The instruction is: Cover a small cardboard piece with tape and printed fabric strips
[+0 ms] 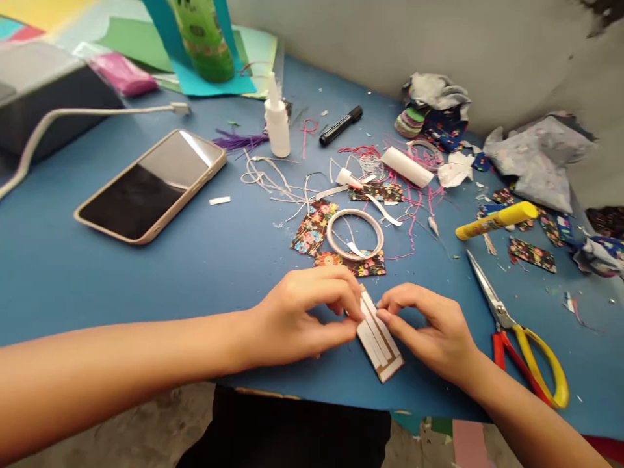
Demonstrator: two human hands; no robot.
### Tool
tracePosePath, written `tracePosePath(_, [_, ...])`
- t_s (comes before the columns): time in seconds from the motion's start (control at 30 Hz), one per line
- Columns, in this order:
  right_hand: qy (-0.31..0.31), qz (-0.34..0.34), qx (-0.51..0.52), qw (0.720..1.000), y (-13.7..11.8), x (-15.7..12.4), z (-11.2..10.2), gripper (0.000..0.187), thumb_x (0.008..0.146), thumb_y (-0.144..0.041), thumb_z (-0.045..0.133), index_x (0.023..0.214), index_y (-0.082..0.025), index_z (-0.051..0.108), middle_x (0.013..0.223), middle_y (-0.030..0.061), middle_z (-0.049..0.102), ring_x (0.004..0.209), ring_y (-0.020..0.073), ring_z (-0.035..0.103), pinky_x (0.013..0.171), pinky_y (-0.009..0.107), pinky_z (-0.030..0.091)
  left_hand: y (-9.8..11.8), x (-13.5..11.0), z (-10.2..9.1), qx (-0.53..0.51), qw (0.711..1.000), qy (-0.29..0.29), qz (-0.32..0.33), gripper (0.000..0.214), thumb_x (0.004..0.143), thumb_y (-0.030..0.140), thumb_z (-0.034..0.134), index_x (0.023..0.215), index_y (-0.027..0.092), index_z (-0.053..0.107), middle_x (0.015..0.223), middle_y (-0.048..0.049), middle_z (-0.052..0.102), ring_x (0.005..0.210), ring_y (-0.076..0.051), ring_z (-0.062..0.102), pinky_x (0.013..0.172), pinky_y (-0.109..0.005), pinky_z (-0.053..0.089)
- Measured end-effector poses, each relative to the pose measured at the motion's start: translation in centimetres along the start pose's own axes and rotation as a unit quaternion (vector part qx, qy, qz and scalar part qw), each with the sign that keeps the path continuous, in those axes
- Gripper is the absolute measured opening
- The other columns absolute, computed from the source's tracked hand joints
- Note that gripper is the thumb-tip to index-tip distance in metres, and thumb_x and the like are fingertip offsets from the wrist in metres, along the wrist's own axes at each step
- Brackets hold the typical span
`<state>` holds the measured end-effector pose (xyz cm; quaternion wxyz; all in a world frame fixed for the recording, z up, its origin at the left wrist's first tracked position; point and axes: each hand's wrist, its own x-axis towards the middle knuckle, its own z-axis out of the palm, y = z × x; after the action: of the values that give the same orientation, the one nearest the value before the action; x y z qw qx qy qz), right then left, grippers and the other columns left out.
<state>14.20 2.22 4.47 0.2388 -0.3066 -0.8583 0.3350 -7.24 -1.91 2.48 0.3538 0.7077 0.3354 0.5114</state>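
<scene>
On the blue table in front of me lies a small brown cardboard piece point(379, 344) with white paper strips stuck along it. My left hand point(312, 312) is closed at its left edge, thumb and forefinger pinching there. At the upper right edge, my right hand point(429, 331) has its thumb and fingertips pressed together; whatever is between them is too small to make out. Just beyond the hands, a roll of tape point(355, 212) rests on floral fabric pieces point(312, 227). Scissors point(511, 325) with red and yellow handles lie right of my right hand.
A phone point(151, 188) lies at the left, near a white cable point(97, 112). Farther back are a white glue bottle point(277, 127), a black marker point(341, 125) and a green bottle point(205, 45). A yellow glue stick point(497, 221), tangled threads point(273, 179) and crumpled cloth point(536, 156) also lie about.
</scene>
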Motion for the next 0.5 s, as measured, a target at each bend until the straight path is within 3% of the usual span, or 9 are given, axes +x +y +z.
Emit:
tracePosePath(0.1, [-0.025, -0.013, -0.1, 0.995, 0.9, 0.2, -0.3, 0.008, 0.09, -0.021, 0.058, 0.086, -0.017, 0.064, 0.085, 0.0072, 0.068, 0.081, 0.0181, 0.065, 0.076, 0.03, 0.053, -0.6, 0.4, -0.2, 0.075, 0.996, -0.025, -0.035, 0.012, 0.079, 0.012, 0.067, 0.071, 0.016, 0.06, 0.078, -0.0027, 0.065, 0.076, -0.013, 0.062, 0.071, -0.024, 0.052])
tracePosePath(0.2, [-0.056, -0.011, -0.142, 0.988, 1.5, 0.1, -0.3, 0.017, 0.089, -0.025, 0.06, 0.097, -0.012, 0.067, 0.097, 0.0122, 0.066, 0.09, 0.0221, 0.062, 0.081, 0.036, 0.052, -1.2, 0.4, -0.1, 0.187, 0.979, -0.078, -0.032, 0.013, 0.08, 0.023, 0.071, 0.087, 0.014, 0.065, 0.094, -0.0078, 0.068, 0.091, -0.02, 0.064, 0.083, -0.034, 0.053])
tracePosePath(0.33, [-0.082, -0.005, -0.107, 0.991, 1.2, -0.2, -0.1, 0.025, 0.086, -0.024, 0.064, 0.106, -0.01, 0.067, 0.101, 0.0122, 0.064, 0.094, 0.0222, 0.059, 0.085, 0.037, 0.05, -1.8, 0.0, 0.2, 0.296, 0.944, -0.148, 0.012, 0.048, 0.077, 0.037, 0.074, 0.115, 0.012, 0.062, 0.119, -0.0157, 0.063, 0.11, -0.029, 0.058, 0.093, -0.047, 0.049])
tracePosePath(0.5, [-0.099, 0.019, -0.065, 0.993, 0.8, -0.4, -0.2, 0.02, 0.087, -0.021, 0.062, 0.105, -0.014, 0.068, 0.102, 0.0096, 0.064, 0.096, 0.0213, 0.059, 0.086, 0.038, 0.048, -1.8, 0.0, 0.1, 0.312, 0.929, -0.198, 0.002, 0.057, 0.069, 0.052, 0.075, 0.111, 0.015, 0.064, 0.121, -0.0148, 0.063, 0.113, -0.03, 0.057, 0.094, -0.047, 0.049])
